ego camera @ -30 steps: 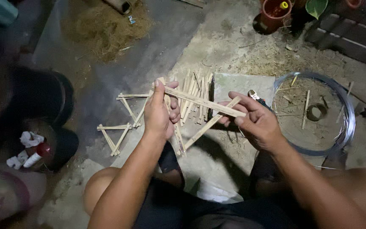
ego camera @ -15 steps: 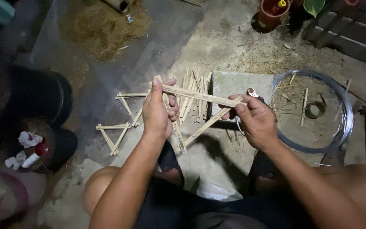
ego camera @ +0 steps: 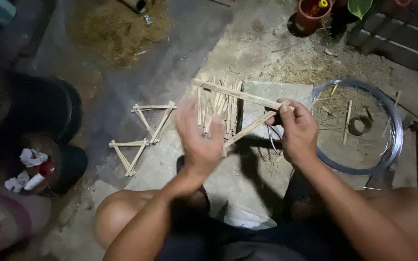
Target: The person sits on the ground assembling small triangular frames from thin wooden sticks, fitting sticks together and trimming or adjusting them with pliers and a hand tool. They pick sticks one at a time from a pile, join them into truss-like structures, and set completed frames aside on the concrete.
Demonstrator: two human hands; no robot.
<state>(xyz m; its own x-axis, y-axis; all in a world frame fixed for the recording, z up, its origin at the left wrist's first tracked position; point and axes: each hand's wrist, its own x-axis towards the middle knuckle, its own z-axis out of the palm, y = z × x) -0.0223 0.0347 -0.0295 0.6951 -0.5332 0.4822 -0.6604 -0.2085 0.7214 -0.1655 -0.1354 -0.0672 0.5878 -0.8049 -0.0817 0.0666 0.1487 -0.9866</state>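
Observation:
My right hand (ego camera: 297, 131) grips the joined ends of two bamboo sticks (ego camera: 238, 94) that spread leftward in a V above the ground. My left hand (ego camera: 200, 137) is blurred, fingers apart, palm toward me, just below the sticks and holding nothing. Under the V lies a pile of loose bamboo sticks (ego camera: 218, 108) on the concrete floor. Two finished bamboo triangles (ego camera: 153, 121) lie to the left, one above the other. A thin wire loops down from my right hand.
A coil of wire (ego camera: 364, 126) lies on the ground at right with a small ring inside it. A dark round bin (ego camera: 49, 145) holding trash stands at left. A clay pot (ego camera: 310, 14) sits at the top. My knees are at the bottom.
My left hand has let go of the sticks' left end and pulled back toward me. My right hand still holds the joined end, and the V has swung upward to the left.

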